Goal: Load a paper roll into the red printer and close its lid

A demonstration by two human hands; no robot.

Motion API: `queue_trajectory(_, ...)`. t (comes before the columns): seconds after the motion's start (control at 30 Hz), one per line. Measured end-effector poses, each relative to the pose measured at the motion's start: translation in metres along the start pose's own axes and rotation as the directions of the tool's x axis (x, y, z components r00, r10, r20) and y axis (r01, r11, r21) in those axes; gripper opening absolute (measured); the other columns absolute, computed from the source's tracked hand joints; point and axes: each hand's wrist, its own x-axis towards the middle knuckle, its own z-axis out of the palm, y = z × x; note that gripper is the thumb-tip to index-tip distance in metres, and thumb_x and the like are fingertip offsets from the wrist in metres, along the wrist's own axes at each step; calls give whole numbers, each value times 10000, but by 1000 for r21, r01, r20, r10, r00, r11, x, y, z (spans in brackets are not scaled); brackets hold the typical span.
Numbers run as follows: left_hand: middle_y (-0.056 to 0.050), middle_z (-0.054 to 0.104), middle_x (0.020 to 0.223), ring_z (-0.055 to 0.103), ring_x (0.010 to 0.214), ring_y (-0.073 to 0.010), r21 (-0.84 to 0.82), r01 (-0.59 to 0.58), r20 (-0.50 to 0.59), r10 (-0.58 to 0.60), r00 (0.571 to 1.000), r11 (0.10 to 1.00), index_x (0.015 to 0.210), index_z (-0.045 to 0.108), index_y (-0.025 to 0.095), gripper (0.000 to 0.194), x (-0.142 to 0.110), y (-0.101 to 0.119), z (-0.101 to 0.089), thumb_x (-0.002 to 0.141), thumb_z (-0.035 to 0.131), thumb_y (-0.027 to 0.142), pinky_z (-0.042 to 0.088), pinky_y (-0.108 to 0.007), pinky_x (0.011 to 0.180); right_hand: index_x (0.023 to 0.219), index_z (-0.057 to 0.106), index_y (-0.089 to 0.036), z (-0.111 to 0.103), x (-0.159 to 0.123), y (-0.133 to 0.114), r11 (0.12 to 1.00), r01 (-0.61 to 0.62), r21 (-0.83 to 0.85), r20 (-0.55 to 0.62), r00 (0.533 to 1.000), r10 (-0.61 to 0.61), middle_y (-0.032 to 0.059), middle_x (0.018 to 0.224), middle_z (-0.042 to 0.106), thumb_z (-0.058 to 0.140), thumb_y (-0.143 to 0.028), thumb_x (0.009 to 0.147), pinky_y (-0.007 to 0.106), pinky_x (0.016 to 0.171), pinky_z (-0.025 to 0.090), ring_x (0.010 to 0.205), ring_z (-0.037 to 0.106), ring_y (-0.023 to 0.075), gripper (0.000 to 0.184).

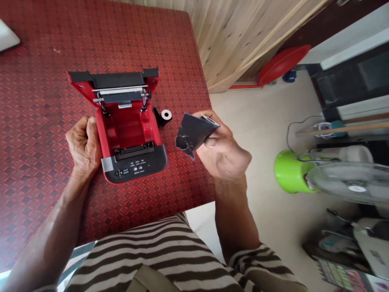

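A red and black receipt printer [130, 125] stands on the table with its lid [118, 83] raised and its red paper bay bare inside. Against the printer's left side rests my left hand [84, 142], its fingers curled into a fist. My right hand [220, 146], slightly blurred, is to the right of the printer near the table edge. Between its thumb and fingers it pinches a creased dark sheet [193, 134] with a pale edge showing. Just right of the printer lies a small white paper roll [166, 115] with something black beside it.
The table [136, 32] has a red patterned cover, and a white object [7, 35] sits at its far left corner. On the floor to the right are a green stool or bucket [290, 172], a fan [352, 182] and a red basin [282, 65]. Wooden panelling [231, 32] borders the table.
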Motion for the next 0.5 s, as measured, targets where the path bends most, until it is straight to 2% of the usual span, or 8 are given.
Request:
queue_trajectory(0.1, 52, 283, 567, 221, 562, -86, 10, 3, 2, -3, 1000, 1000, 600, 344, 192, 502, 0, 4, 0, 1006, 502, 442, 213, -303, 545, 1096, 532, -245, 11, 6, -9, 989, -71, 132, 62, 996, 64, 84, 1090, 604, 542, -535, 832, 409, 767, 551, 902, 613, 231, 392)
queue_trajectory(0.2, 50, 278, 572, 231, 572, -79, 25, 2, 8, -2, 1000, 1000, 595, 338, 192, 497, 0, 7, -1, 993, 508, 437, 219, -290, 551, 1128, 586, -242, 22, 9, -16, 967, -112, 229, 152, 985, 78, 44, 1043, 594, 611, -449, 875, 346, 753, 535, 878, 595, 189, 328)
queue_trajectory(0.33, 49, 284, 581, 244, 568, -66, 22, 21, 6, -21, 1000, 1000, 587, 327, 195, 502, 1, 3, -1, 974, 507, 459, 247, -273, 555, 1167, 652, -237, 26, 10, -30, 997, -72, 16, 268, 961, 65, 36, 1079, 598, 709, -387, 895, 311, 822, 516, 971, 581, 180, 316)
queue_trajectory(0.4, 51, 326, 577, 279, 553, -57, 6, 43, 6, -43, 999, 999, 599, 379, 194, 484, 2, -1, -3, 967, 507, 480, 269, -262, 548, 1215, 645, -243, 26, 11, -37, 997, -50, -63, 270, 961, 65, 43, 1129, 603, 725, -390, 899, 316, 842, 526, 998, 588, 184, 357)
queue_trajectory(0.5, 53, 463, 613, 401, 539, -51, -49, 67, -34, -68, 997, 997, 715, 518, 198, 415, 1, 4, -14, 993, 458, 499, 335, -255, 544, 1262, 617, -254, 27, 13, -42, 996, -53, -68, 223, 972, 67, 41, 1136, 613, 758, -389, 879, 322, 838, 555, 990, 615, 183, 430)
